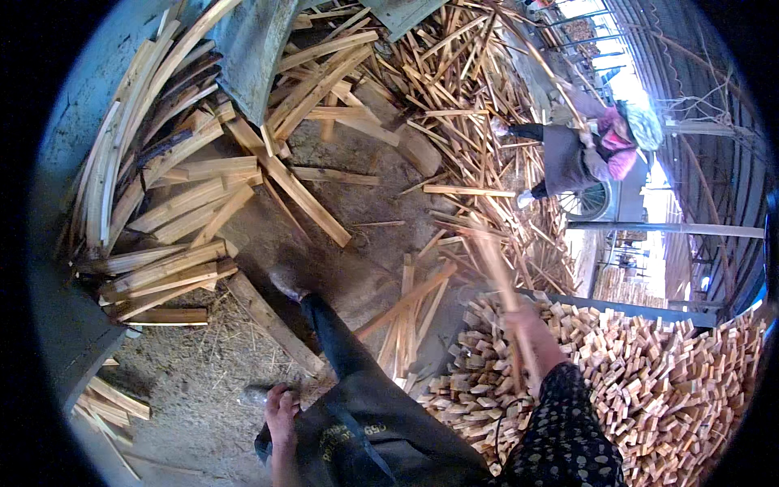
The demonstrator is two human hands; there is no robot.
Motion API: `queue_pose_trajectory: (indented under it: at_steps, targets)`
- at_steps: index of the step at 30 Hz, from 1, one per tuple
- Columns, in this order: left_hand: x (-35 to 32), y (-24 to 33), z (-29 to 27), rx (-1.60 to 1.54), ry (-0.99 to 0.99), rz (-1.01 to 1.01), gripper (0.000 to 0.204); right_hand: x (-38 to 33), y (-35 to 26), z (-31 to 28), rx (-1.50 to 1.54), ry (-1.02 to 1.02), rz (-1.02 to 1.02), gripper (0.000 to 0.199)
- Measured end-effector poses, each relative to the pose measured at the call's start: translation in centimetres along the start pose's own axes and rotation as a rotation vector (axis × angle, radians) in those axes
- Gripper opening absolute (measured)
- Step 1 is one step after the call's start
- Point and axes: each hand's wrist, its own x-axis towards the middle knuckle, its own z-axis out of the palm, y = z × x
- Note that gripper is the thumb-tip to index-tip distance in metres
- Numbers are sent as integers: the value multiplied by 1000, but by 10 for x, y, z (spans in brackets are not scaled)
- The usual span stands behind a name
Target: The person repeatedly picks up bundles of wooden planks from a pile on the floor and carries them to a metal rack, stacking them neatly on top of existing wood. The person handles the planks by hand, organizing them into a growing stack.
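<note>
dusty, scuffed floor (203, 349) spreads underfoot. nearest, the left hand (281, 406) is low beside the apron (381, 418), in line with a shoe (253, 395); its fingers look loosely bent, and i cannot tell whether they pinch anything. the right hand (533, 326) has its fingers wrapped round a stick (501, 276), which is blurred, its lower part in front of the stack (649, 365) of cut pieces. that stick could clip the stack and knock pieces loose if swung low, or slip if the grip is slack. a plank (276, 325) lies near the forward foot (288, 282); stepping on it could turn an ankle. on the left, boards (203, 199) lie in a heap that might slide if a lower one were pulled. farther off, a co-worker (600, 154) grips a long pole (552, 77) by a loose pile (479, 89), where uneven footing could cause a stumble. behind stands corrugated sheeting (690, 183).
</note>
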Motion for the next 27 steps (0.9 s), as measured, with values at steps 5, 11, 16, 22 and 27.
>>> queue_pose_trajectory:
  at_steps: [5,11,16,22,27]
  targets:
    - [5,26,5,107,26,43,29,36,67,-102,-718,702,-100,56]
    - [-11,29,-3,-108,53,106,27,37,-1,67,-312,-323,-242,40]
    - [-36,25,-33,-222,208,90,31,-59,-177,212,-298,-912,-342,44]
    - [-37,2,-48,-611,324,214,24,-76,-290,265,-773,-893,-591,40]
    - [-8,-15,-22,-832,460,203,22,-34,-378,346,-1041,-968,-833,46]
